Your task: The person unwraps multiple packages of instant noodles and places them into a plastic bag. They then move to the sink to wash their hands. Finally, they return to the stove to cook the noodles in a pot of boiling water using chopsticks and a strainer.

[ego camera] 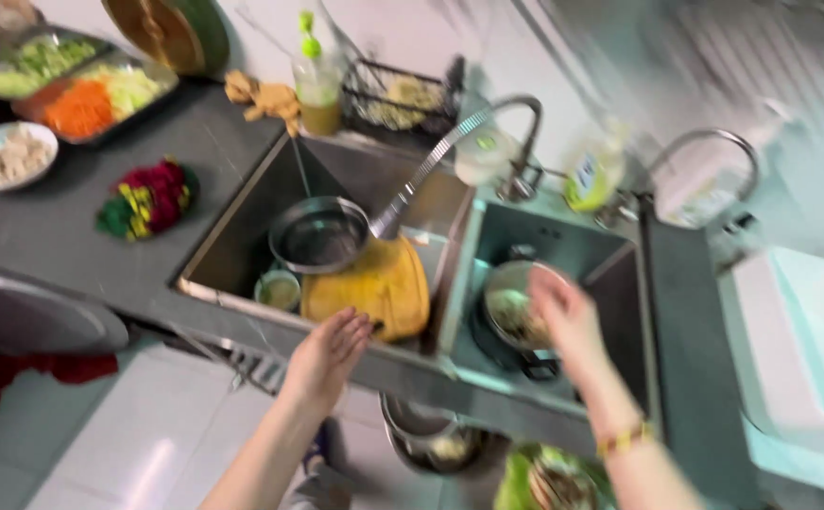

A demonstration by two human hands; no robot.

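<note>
The left hand hovered at the near edge of the left sink basin, fingers loosely spread and holding nothing, just beside a yellow cloth. A steel bowl lay farther in that basin. The right hand reached into the right basin, over a round bowl with food scraps; its fingers were too blurred to tell apart. On the dark surface to the left sat trays of chopped vegetables.

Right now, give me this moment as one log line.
left hand: open, by yellow cloth | right hand: on bowl in right sink
</note>
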